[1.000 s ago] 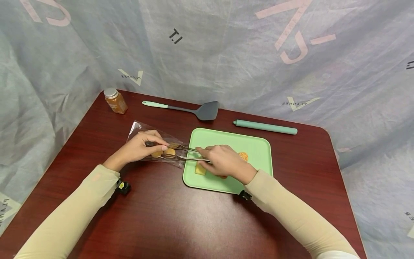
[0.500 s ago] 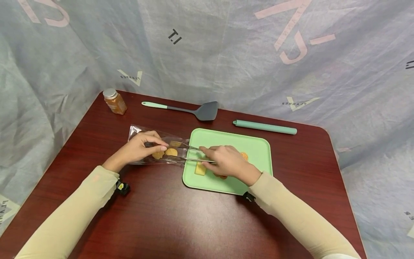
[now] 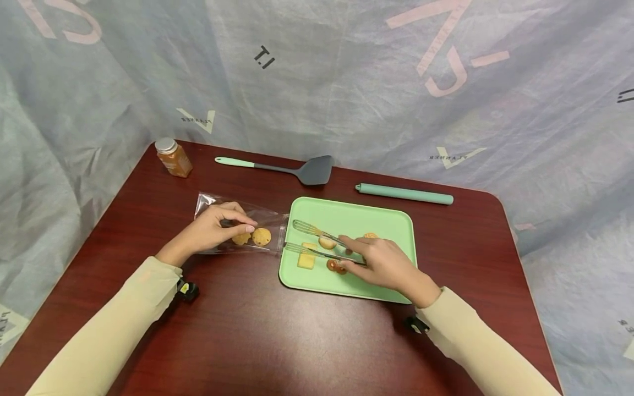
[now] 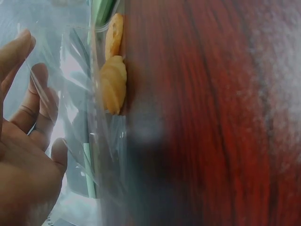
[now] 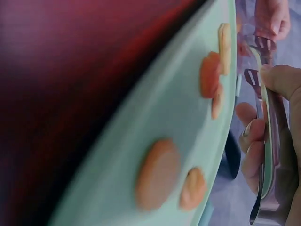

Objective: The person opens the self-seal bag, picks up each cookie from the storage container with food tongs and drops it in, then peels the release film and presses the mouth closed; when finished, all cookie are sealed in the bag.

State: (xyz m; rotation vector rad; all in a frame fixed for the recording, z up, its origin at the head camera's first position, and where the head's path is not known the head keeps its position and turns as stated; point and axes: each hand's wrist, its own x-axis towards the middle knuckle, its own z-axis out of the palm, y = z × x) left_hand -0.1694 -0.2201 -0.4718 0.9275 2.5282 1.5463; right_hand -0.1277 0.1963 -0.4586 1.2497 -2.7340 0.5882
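Observation:
My left hand (image 3: 213,228) pinches the upper film of a clear plastic bag (image 3: 272,220) lying on the table. Inside the bag are cookies (image 3: 261,237), seen as two golden pieces in the left wrist view. My right hand (image 3: 388,264) grips metal tongs (image 3: 317,252), their two slotted ends spread apart over the left part of a light green tray (image 3: 386,217). Nothing shows between the tong ends. On the tray lie a square yellow cookie (image 3: 305,262), a round pale cookie (image 3: 327,242), reddish-brown cookies (image 3: 335,267) and an orange swirled cookie (image 3: 370,235), partly hidden by the right hand.
Behind the bag lies a grey spatula (image 3: 315,170) with a mint handle. A green stick-shaped thing (image 3: 406,194) lies behind the tray. At the back left stands a spice jar (image 3: 174,158) with a silver lid. Grey cloth (image 3: 317,82) hangs along the table's back edge.
My right hand has moved right and drawn the tongs out from over the bag's cookies to above the tray. The left hand stays at the bag, whose film has shifted slightly.

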